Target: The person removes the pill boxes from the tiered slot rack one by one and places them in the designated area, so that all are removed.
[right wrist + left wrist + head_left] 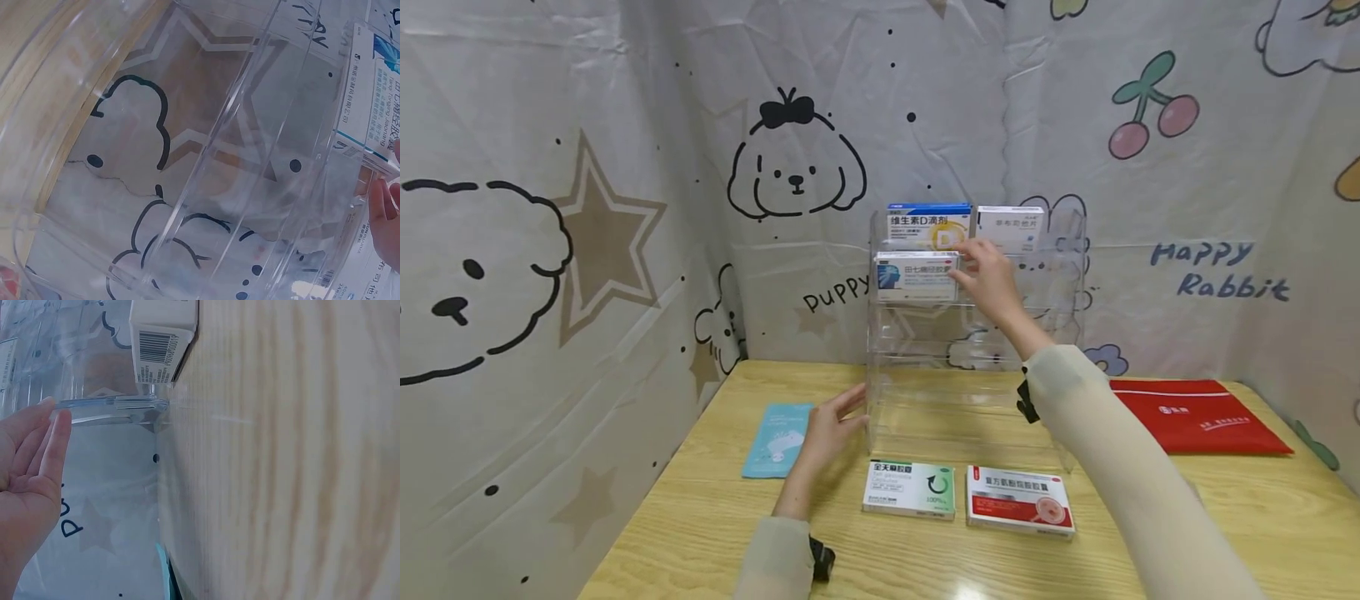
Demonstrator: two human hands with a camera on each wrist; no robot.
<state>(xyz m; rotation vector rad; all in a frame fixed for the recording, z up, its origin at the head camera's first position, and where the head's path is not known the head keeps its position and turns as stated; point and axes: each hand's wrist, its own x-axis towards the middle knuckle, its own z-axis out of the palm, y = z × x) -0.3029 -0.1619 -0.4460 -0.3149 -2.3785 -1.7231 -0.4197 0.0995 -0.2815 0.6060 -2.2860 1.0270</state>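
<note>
A clear acrylic tiered display stand (925, 417) stands on the table. My right hand (988, 275) holds the right end of a white-and-blue medicine box (916, 279) on the stand's second tier, thumb at its front and fingers near its top edge. In the right wrist view, that box (359, 100) meets the fingertips at the right edge. Behind it, on the top tier, sit a blue-and-white vitamin D drops box (925, 225) and a white medicine box (1011, 223). My left hand (827, 429) rests straight fingertips against the stand's left side panel (112, 406).
On the table before the stand lie a green-and-white medicine box (910, 490) and a red-and-white one (1021, 502). A light blue packet (778, 437) lies at the left, a red pouch (1206, 421) at the right. A patterned curtain (662, 100) hangs behind.
</note>
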